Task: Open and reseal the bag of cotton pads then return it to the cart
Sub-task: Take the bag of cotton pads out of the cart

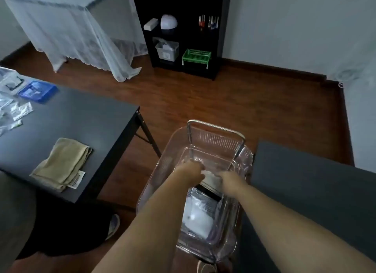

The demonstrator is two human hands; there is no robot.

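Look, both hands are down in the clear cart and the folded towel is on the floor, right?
Not quite. The towel is not on the floor; it lies folded on the dark table, as the head view shows. The rest holds: the left hand and the right hand are both down in the clear cart.

The cart [205,142] is clear plastic with a ribbed wall and a silver frame. The bag [196,215] in it is white. The bench [81,114] is dark grey, carrying a beige towel [63,161] and a blue box [37,91]. The floor [244,102] is red-brown wood grain. The shelf [219,28] is black, its basket [196,57] green.
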